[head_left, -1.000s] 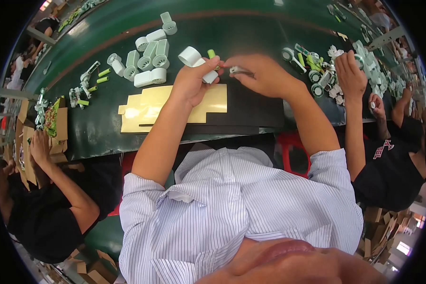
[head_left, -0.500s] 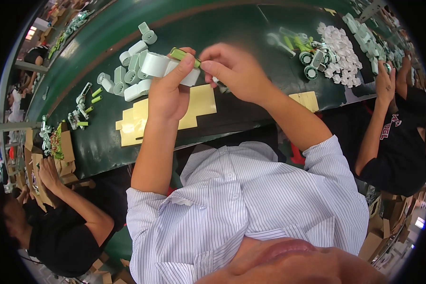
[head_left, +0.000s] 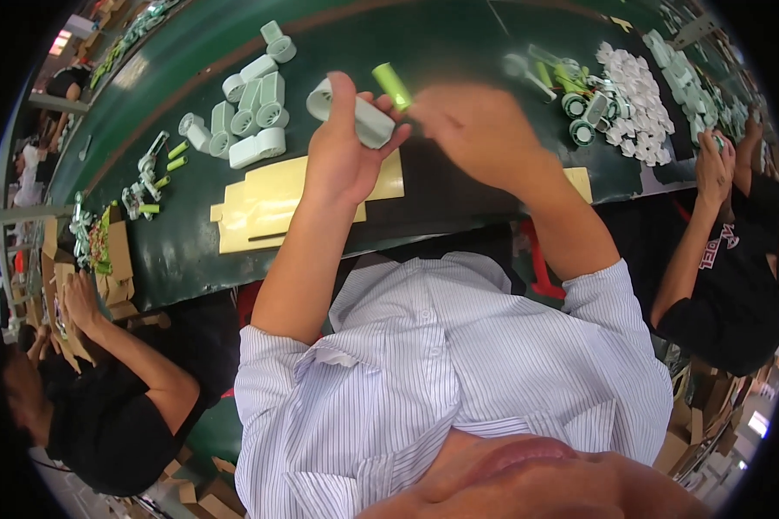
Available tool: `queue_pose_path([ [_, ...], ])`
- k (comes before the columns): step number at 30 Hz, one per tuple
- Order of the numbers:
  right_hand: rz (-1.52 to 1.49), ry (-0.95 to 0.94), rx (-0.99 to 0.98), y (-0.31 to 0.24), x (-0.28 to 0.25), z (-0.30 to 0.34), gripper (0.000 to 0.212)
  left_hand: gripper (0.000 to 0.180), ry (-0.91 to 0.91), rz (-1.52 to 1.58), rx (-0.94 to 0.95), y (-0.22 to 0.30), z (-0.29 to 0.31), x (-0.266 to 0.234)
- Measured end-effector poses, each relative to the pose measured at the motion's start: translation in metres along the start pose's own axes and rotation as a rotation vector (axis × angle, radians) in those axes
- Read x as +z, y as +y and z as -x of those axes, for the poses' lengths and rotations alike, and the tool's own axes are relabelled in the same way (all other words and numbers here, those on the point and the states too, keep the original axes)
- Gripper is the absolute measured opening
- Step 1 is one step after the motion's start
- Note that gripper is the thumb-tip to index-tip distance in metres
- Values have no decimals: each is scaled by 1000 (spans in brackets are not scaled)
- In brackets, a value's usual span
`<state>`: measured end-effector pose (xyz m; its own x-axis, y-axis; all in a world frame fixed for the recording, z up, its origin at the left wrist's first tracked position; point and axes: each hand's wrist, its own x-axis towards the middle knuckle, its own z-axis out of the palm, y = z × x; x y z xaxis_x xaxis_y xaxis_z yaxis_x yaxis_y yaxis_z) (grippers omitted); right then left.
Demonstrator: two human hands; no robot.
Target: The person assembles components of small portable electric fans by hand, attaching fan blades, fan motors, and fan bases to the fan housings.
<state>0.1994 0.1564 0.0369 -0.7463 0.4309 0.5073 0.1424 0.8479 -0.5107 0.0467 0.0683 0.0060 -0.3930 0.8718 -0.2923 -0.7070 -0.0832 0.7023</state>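
Your left hand [head_left: 344, 151]: grasping a pale casing [head_left: 375, 126]. Green cylinder [head_left: 389, 83]: just beyond casing, long axis slanting down rightward, lower end between left fingers and your blurred right hand [head_left: 485, 130]; right grip: cannot tell.

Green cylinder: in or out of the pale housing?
Out: the green cylinder shows its long side, beyond the pale plastic housing in the left hand.

Pale block lettering [head_left: 719, 247] with a reddish edge stands on the black shirt [head_left: 725, 316] of the co-worker at the far right, running aslant beside that person's bent arm [head_left: 691, 253]. Any other writing is too small or blurred to read.
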Motion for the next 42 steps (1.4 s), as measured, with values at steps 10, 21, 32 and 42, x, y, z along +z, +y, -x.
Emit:
queue_pose_path([
  [10,282,-240,-171,-7,12,16,6,48,-69,48,-111,-11,6,-9],
  [21,26,-280,267,-5,22,-5,29,39,-55,-164,190,-34,9,-11],
  [32,-331,-229,420,-3,-3,-18,46,35,-179,-249,103,-3,32,-2],
  [42,-227,-385,352,-22,7,-44,58,34,-173,-388,122,-5,34,-9],
])
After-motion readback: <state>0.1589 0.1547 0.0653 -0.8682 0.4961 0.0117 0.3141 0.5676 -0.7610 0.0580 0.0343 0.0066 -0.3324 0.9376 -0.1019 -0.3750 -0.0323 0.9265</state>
